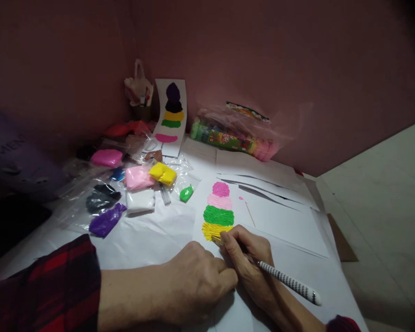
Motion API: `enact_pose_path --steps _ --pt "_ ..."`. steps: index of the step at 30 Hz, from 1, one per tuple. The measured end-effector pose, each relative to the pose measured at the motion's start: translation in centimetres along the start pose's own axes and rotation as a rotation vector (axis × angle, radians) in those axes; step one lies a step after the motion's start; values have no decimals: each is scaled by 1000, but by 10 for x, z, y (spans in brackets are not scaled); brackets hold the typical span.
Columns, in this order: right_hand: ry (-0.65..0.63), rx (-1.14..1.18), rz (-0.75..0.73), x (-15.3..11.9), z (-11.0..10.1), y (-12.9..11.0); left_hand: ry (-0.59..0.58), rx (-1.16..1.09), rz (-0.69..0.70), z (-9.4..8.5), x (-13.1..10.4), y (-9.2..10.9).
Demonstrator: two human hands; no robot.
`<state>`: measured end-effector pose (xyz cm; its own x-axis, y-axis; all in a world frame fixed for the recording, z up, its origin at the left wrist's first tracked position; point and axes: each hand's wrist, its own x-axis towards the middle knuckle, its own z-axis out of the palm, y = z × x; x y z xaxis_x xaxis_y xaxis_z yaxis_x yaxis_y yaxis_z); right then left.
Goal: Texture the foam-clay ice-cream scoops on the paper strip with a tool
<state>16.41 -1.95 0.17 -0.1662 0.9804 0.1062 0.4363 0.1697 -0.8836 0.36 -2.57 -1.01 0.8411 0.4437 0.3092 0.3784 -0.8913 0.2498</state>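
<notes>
My right hand (pixel 251 256) grips a slim metal-tipped tool (pixel 290 281) whose white handle has a dark zigzag pattern. Its tip rests at the lower edge of a yellow clay band (pixel 217 230) on white paper; whether it is pronged is too small to tell. Above that band are a ridged green one (pixel 218 215), a light pink one (pixel 220 201) and a darker pink blob (pixel 221 188). My left hand (pixel 197 281) lies closed on the paper just below, touching my right hand. Its fingertips are hidden underneath.
Clay packets lie at the left, among them purple (pixel 107 220), white (pixel 140 201) and yellow (pixel 163 173). A card with coloured clay bands (pixel 173 116) leans at the back, beside a bag of clay sticks (pixel 231 138). A pink-tipped toothpick (pixel 250 214) lies on paper at right.
</notes>
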Motion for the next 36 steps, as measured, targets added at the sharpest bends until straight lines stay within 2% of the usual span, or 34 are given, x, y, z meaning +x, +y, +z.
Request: enact_pose_path --steps 5,14,20,36 --pt "-3 13 3 -1 0 2 -30 4 -5 -1 0 -1" --pt "-17 36 22 0 0 1 19 -16 -1 0 -1 0" --pt "-18 28 28 -1 0 1 -32 -15 -3 0 1 0" --pt "-13 29 13 0 1 1 -10 -15 -10 1 0 -1"
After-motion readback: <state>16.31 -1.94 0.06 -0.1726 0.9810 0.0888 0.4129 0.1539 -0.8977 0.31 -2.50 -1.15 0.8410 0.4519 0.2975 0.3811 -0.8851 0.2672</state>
